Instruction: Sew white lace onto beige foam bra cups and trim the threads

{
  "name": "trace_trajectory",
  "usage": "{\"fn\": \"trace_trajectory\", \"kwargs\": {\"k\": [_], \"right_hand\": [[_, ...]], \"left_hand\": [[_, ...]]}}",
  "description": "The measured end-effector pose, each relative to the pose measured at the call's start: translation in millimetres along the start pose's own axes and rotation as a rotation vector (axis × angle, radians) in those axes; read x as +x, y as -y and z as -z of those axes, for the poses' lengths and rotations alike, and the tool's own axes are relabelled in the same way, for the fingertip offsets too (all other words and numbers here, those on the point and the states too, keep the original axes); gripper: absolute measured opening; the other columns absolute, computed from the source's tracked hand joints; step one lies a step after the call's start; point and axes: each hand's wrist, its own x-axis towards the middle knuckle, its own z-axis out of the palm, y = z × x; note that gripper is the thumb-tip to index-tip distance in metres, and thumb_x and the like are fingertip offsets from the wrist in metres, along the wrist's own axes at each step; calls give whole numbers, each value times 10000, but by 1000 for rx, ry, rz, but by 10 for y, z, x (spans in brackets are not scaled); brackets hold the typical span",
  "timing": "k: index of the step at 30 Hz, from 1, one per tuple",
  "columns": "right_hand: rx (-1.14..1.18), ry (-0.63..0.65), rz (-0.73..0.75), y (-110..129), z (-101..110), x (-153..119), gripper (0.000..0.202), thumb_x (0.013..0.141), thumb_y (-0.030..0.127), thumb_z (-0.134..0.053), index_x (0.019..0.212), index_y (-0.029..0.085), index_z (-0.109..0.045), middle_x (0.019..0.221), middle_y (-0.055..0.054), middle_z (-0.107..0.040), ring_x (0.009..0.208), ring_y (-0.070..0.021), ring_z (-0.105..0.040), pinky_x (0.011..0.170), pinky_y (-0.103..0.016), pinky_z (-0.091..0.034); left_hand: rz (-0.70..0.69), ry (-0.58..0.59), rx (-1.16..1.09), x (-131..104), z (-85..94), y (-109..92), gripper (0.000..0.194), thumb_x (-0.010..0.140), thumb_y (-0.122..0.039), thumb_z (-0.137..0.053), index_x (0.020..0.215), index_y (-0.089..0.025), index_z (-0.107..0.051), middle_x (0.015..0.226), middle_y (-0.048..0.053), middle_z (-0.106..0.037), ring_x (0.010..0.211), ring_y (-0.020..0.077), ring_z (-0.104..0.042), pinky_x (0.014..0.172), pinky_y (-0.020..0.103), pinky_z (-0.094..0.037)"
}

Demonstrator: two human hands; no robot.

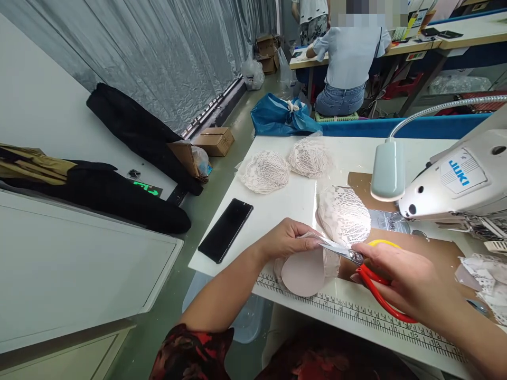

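Observation:
My right hand (pixel 400 274) is closed around scissors (pixel 350 254) with red and yellow handles, their blades pointing left. The thumb and fingers of my left hand (pixel 295 238) pinch the edge of a lace-covered bra cup (pixel 303 273) right at the blade tips. This cup hangs over the table's front edge, its smooth beige inner side facing me. Whether the blades are apart is hard to see. Just beyond, a white lace cup (pixel 344 214) lies dome up. Two more lace cups, one on the left (pixel 264 171) and one on the right (pixel 310 157), rest farther back.
A black phone (pixel 225 230) lies on the table's left side. At the right stands a white sewing machine (pixel 455 174) with a lamp (pixel 388 171) over brown cardboard (pixel 428 250). A ruler strip (pixel 368 314) runs along the front edge. Behind, a person (pixel 348 58) sits at another table.

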Motion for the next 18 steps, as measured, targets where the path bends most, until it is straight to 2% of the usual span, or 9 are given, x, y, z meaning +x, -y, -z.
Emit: {"fn": "trace_trajectory", "kwargs": {"k": [7, 14, 18], "right_hand": [[1, 34, 30, -17, -5, 50, 247, 925, 317, -530, 1160, 249, -562, 834, -37, -685, 672, -185, -643, 567, -298, -455], [-75, -7, 111, -16, -36, 115, 198, 939, 354, -519, 1090, 229, -549, 607, 38, -539, 495, -141, -508, 477, -277, -381], [-94, -25, 138, -61, -78, 99, 172, 960, 337, -485, 1086, 239, -548, 644, 21, -596, 495, -136, -524, 472, -277, -360]], "left_hand": [[-25, 38, -8, -1, 4, 9, 290, 774, -359, -779, 958, -134, -783, 823, 44, -715, 789, 128, -600, 754, 233, -446], [14, 13, -38, -9, -5, 9, 324, 733, -385, -808, 927, -127, -786, 820, 51, -713, 788, 144, -605, 757, 254, -452], [48, 16, -68, -9, -22, 0, 326, 724, -394, -813, 901, -121, -788, 772, 46, -702, 753, 139, -596, 749, 265, -448]]}}
